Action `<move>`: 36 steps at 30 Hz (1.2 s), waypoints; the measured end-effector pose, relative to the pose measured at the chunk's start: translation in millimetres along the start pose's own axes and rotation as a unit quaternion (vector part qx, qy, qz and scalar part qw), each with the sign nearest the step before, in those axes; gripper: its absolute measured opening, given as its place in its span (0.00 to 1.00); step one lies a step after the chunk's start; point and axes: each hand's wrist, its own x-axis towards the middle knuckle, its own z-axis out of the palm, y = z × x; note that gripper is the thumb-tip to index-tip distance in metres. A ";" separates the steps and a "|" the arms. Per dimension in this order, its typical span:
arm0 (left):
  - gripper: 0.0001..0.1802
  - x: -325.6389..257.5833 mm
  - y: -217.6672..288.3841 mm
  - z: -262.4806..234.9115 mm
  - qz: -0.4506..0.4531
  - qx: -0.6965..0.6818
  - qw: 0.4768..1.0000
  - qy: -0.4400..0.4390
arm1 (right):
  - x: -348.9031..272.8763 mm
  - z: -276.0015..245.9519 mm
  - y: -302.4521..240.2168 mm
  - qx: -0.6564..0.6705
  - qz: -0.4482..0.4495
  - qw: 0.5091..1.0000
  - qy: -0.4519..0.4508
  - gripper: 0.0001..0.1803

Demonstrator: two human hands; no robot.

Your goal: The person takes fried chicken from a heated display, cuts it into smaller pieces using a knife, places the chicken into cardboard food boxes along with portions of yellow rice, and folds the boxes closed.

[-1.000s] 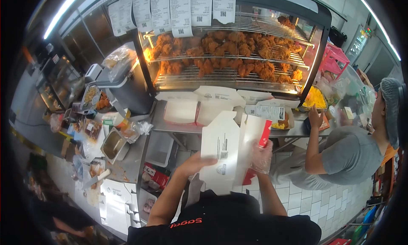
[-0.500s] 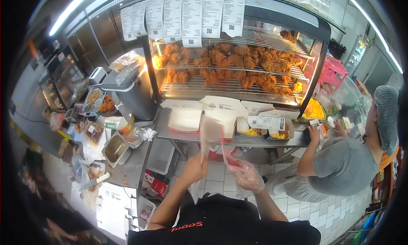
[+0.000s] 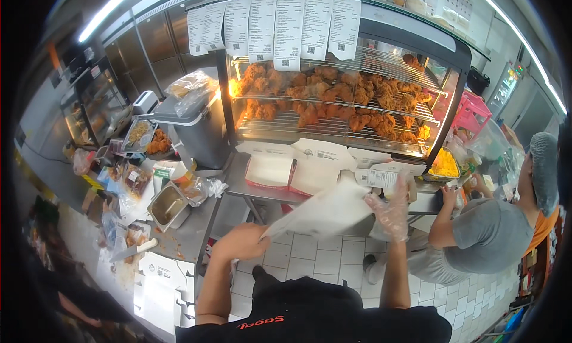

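A white cardboard takeaway box, smeared by motion, is tilted in front of me above the floor. My bare left hand is closed on its near left corner. My right hand, in a clear plastic glove, is raised by the box's right end with fingers spread; whether it touches the cardboard I cannot tell. Just beyond, two open white boxes with red sides, a left one and a right one, stand on the metal counter. The raised box partly covers the right one.
Fried chicken fills a lit glass display case with paper slips along its top. A co-worker stands close on my right, near a tray of yellow food. At left are a metal pan, a knife and flat cardboard.
The box has swung from upright to a slanted, more level position toward the right. My hands have moved apart, the left going left and the right going right and up, its fingers spreading.
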 end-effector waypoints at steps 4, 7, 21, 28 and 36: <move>0.11 8.8 11.7 -40.7 0.106 0.081 0.991 -0.009 | 18.6 11.6 -33.0 -0.052 -0.081 0.942 -0.320 0.42; 0.15 19.9 6.8 -82.7 0.107 0.122 0.985 0.057 | 15.3 35.4 -30.9 -0.092 0.046 0.915 -0.389 0.28; 0.23 15.6 -50.2 110.0 -0.162 -0.604 0.766 0.149 | -43.8 62.2 73.1 0.088 0.262 0.949 -0.155 0.26; 0.25 11.8 -18.2 124.5 -0.150 -0.538 0.818 0.141 | -103.7 72.1 124.6 0.085 0.233 0.932 -0.264 0.31; 0.27 35.2 -32.4 163.1 -0.133 -0.356 0.904 0.198 | -81.5 95.2 -3.8 -0.187 -0.038 0.981 -0.029 0.22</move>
